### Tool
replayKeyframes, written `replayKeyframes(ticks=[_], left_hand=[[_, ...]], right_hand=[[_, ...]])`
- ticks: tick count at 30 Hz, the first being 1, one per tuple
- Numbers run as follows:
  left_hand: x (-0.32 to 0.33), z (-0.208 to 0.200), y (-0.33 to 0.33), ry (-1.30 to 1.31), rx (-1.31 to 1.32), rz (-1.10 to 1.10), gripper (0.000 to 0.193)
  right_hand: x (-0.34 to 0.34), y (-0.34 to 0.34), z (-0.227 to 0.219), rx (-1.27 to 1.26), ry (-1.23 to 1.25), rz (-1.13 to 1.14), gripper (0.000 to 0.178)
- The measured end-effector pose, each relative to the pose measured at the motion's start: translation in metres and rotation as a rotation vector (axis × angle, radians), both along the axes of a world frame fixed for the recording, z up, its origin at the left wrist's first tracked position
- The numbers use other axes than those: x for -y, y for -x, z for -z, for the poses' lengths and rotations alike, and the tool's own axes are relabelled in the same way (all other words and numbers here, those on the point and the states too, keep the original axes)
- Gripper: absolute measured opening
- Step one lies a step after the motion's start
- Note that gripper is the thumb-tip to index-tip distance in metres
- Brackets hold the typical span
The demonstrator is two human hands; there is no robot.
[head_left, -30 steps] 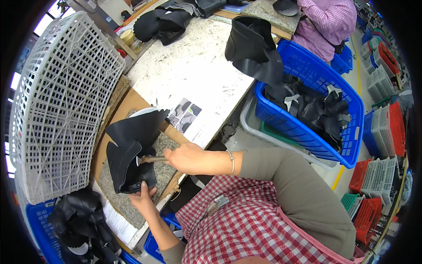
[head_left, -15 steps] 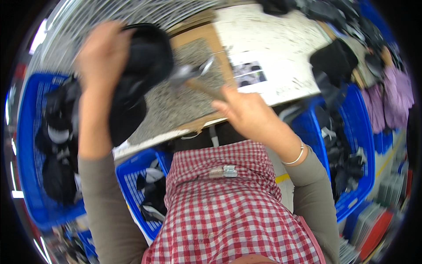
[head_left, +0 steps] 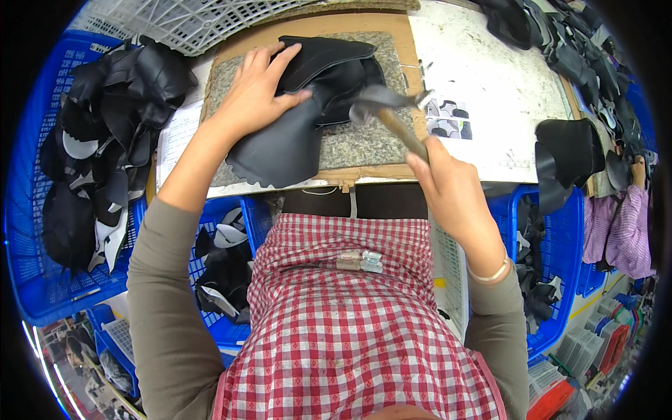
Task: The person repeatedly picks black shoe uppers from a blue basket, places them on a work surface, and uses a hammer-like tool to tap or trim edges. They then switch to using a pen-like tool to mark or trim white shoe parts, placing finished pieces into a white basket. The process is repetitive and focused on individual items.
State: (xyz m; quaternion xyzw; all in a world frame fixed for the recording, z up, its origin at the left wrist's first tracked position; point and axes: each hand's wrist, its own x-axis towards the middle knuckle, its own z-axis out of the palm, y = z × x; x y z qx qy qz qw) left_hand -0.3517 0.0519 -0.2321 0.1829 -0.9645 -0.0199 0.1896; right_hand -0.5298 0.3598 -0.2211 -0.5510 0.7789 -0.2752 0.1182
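A black leather shoe upper [head_left: 280, 150] lies on a speckled stone slab [head_left: 360, 150], its scalloped edge toward me and a folded part at the far side. My left hand [head_left: 255, 98] rests flat on it, fingers spread and thumb pointing right across the leather. In my right hand [head_left: 451, 192] is a hammer [head_left: 399, 129], gripped by its wooden handle. The metal head, smeared by motion, overlaps the right side of the upper in view; whether it touches the leather I cannot tell.
Left of the bench stands a blue basket [head_left: 28, 280] heaped with black leather pieces. More blue baskets sit under the bench edge. A printed picture sheet [head_left: 448, 119] lies right of the slab. Black uppers [head_left: 570, 150] and a person in a purple sleeve [head_left: 626, 231] are farther right.
My left hand has brought the upper down and right, onto the slab. The hammer and my right hand have shifted right. The view has moved too.
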Motion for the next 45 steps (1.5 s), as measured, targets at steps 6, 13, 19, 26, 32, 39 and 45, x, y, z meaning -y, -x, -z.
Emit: replayKeyframes(ticks=[6,13,19,26,32,39,45], left_hand=[[-0.003,-0.039,0.053,0.722,0.049,0.026,0.051],[-0.062,-0.017,0.029,0.165,0.354,-0.093,0.081],[-0.015,0.019,-0.003,-0.830,0.042,0.024,0.067],[-0.019,0.031,-0.007,-0.793,-0.043,0.065,0.069],[-0.028,0.039,-0.013,-0.953,-0.130,-0.040,0.070],[-0.020,0.057,-0.015,-0.922,-0.228,0.049,0.073],[-0.038,0.032,-0.019,-0.840,-0.221,-0.103,0.071]], right_hand=[[0.040,0.011,0.052,-0.176,-0.061,0.133,0.027],[0.036,0.006,0.060,-0.248,-0.070,0.060,0.030],[0.044,0.019,0.008,-0.132,0.049,0.035,0.035],[0.071,0.019,0.007,-0.266,-0.082,-0.019,0.032],[0.072,0.014,0.003,0.018,-0.042,0.164,0.034],[0.083,0.007,-0.007,-0.119,-0.107,0.164,0.030],[0.069,-0.009,0.033,-0.131,-0.114,-0.109,0.036]])
